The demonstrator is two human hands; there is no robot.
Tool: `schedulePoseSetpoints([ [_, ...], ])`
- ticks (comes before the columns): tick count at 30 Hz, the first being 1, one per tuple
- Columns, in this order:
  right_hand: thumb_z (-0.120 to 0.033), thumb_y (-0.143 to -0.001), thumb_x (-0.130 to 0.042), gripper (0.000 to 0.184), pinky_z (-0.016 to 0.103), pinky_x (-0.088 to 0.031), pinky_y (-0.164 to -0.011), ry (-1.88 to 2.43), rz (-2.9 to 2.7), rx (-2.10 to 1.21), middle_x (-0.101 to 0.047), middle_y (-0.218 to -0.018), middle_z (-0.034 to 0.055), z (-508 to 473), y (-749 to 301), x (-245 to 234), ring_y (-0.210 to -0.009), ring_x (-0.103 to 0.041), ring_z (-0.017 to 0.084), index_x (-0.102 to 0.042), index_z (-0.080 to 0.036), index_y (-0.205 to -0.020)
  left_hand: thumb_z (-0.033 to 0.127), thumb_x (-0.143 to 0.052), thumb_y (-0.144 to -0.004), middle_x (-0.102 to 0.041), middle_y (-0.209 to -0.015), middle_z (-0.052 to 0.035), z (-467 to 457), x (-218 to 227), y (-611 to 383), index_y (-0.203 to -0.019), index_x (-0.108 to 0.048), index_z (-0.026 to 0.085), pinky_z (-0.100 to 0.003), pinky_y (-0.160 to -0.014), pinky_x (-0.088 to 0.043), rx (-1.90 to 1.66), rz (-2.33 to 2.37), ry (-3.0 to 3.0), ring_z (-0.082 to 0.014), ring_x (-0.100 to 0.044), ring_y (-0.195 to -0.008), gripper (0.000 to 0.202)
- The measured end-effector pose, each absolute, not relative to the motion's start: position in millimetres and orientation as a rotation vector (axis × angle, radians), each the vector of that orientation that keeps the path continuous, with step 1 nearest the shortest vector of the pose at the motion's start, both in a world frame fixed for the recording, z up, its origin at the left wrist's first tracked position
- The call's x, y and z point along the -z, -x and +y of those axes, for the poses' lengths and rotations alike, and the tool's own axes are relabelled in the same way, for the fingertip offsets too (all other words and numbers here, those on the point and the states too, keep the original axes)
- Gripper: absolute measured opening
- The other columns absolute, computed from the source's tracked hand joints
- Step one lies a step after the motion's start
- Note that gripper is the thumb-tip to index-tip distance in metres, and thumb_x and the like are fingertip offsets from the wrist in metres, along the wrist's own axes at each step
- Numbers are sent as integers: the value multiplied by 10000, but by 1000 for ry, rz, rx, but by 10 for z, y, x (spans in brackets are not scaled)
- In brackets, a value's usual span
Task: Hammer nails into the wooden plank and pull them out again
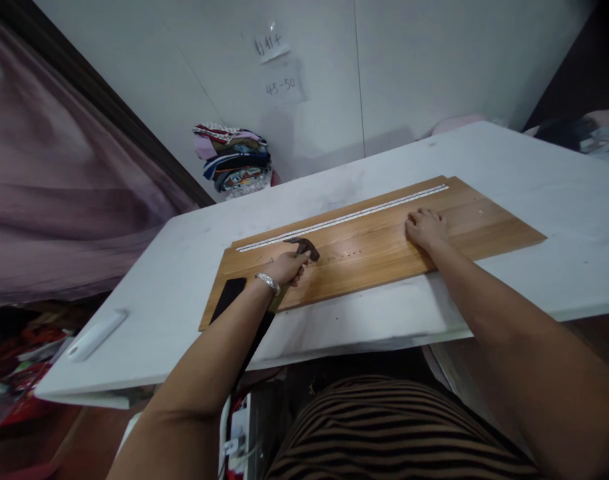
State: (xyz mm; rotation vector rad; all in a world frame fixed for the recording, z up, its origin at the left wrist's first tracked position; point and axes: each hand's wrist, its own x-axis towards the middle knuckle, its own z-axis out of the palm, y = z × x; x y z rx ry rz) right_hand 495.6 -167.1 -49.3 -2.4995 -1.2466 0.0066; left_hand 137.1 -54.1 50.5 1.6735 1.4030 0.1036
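My left hand (287, 268), with a silver bracelet at the wrist, is closed around a claw hammer (308, 248) near its head. The hammer's dark handle runs back under my forearm, partly hidden. Below the head lies a wood-grain board (379, 233), flat on the white table. A row of several small nails or holes (339, 257) runs along the board just right of the hammer. My right hand (426, 229) rests on the board's right half, fingers somewhat bent and apart, holding nothing. A long white ruler-like strip (344, 219) lies along the far edge.
The white table (159, 280) bears a black flat object (229, 297) on the board's left end and a white elongated object (97, 335) at its left corner. Folded cloths (237, 157) are stacked by the wall. A pink curtain (74, 153) hangs at left.
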Motion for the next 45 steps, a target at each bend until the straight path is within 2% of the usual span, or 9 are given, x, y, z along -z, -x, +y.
schedulePoseSetpoints([
  [13, -315, -1002, -369, 450, 511, -366, -1049, 2512, -1260, -6, -669, -1327, 175, -1651, -5007, 530, -1275, -516, 341, -747, -203, -1219, 472, -605, -1018, -507, -535, 46, -559, -449, -1353, -843, -607, 170, -222, -446, -421, -68, 1425, -1688, -96, -462, -414, 349],
  [28, -322, -1015, -352, 458, 505, -355, -1046, 2510, -1255, 6, -664, -1326, 177, -1652, -5005, 549, -1270, -511, 333, -748, -195, -1206, 504, -643, -989, -494, -514, 50, -564, -491, -1374, -828, -607, 174, -219, -448, -407, -78, 1443, -1655, -92, -449, -402, 369],
  [45, -311, -1009, -357, 454, 498, -356, -1057, 2522, -1243, -21, -659, -1335, 178, -1661, -4973, 505, -1285, -509, 336, -748, -187, -1205, 424, -582, -1037, -488, -523, 57, -588, -560, -1409, -805, -576, 179, -217, -434, -385, -94, 1419, -1651, -79, -421, -385, 338],
])
